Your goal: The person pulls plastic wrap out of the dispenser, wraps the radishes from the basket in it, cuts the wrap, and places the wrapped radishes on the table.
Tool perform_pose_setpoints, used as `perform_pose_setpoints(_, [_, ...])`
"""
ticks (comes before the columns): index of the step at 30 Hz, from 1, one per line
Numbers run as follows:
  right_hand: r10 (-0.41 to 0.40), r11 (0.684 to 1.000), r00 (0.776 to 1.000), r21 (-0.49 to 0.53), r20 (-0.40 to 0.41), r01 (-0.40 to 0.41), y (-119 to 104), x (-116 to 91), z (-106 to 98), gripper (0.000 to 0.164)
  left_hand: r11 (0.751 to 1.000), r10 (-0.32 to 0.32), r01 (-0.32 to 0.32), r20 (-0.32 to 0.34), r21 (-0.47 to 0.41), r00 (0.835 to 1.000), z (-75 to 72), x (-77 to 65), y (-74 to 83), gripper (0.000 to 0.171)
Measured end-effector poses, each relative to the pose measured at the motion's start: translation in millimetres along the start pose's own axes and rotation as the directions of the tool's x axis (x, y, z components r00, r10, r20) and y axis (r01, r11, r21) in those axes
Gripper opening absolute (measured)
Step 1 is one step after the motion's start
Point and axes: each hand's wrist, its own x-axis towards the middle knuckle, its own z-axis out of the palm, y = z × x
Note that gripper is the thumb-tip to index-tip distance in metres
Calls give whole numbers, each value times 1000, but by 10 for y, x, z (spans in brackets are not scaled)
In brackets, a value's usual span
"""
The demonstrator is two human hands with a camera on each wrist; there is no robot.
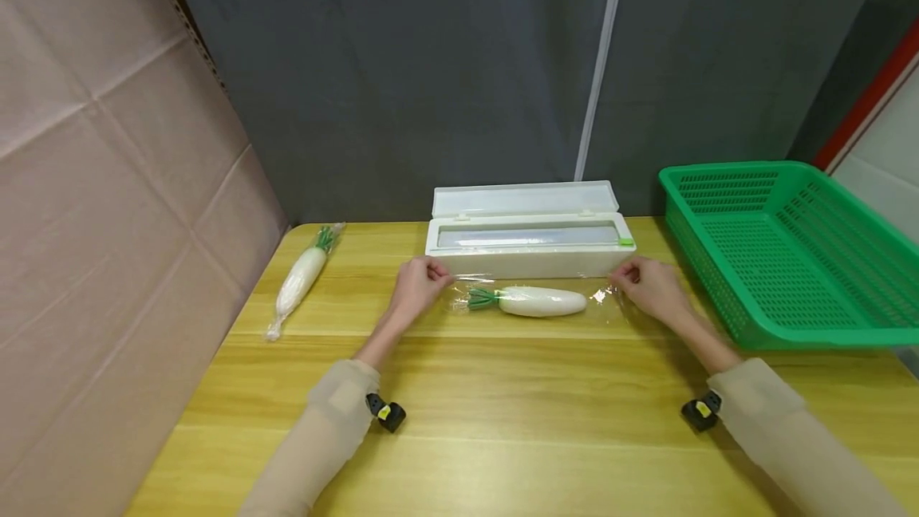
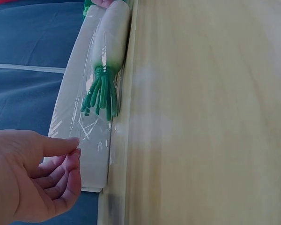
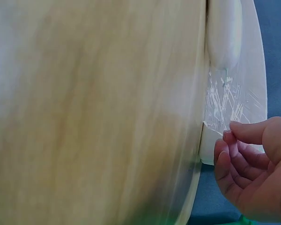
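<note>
A white radish (image 1: 542, 301) with green stalks lies crosswise on the table, with clear plastic wrap (image 1: 459, 294) over it and reaching out past both ends. My left hand (image 1: 420, 287) pinches the wrap's edge between thumb and fingertip, beyond the stalk end. At the other end my right hand (image 1: 649, 286) pinches the opposite side of the wrap. Both wrist views show the wrap creased between the radish (image 2: 107, 42) and the fingers. Just behind the radish stands a white wrap dispenser (image 1: 531, 264), its lid raised and a roll inside.
On the left of the table (image 1: 502, 421) lies another radish (image 1: 301, 278), wrapped in film with a twisted end. A green plastic basket (image 1: 761, 325) stands at the right, close to my right forearm. A dark curtain (image 1: 431, 78) hangs behind the dispenser.
</note>
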Motion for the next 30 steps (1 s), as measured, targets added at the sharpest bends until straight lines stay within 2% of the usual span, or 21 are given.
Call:
perform_pose_setpoints(3, [42, 999, 999, -3, 21, -42, 7, 28, 8, 17, 999, -42, 42, 19, -9, 999, 2, 16, -28, 13])
perform_pose_setpoints(9, [90, 996, 995, -12, 37, -89, 15, 63, 11, 21, 997, -77, 77, 2, -9, 997, 22, 34, -78, 14])
perform_pose_setpoints(23, [119, 993, 992, -12, 47, -119, 18, 86, 12, 23, 992, -89, 92, -45, 88, 995, 86, 15, -55, 17])
perform_pose_setpoints(27, [131, 991, 989, -1, 66, -131, 18, 89, 14, 23, 994, -80, 83, -44, 69, 996, 91, 10, -61, 16])
perform_pose_setpoints(30, [131, 990, 987, 31, 88, -135, 20, 84, 4, 23, 997, -67, 68, -43, 22, 997, 77, -1, -79, 16])
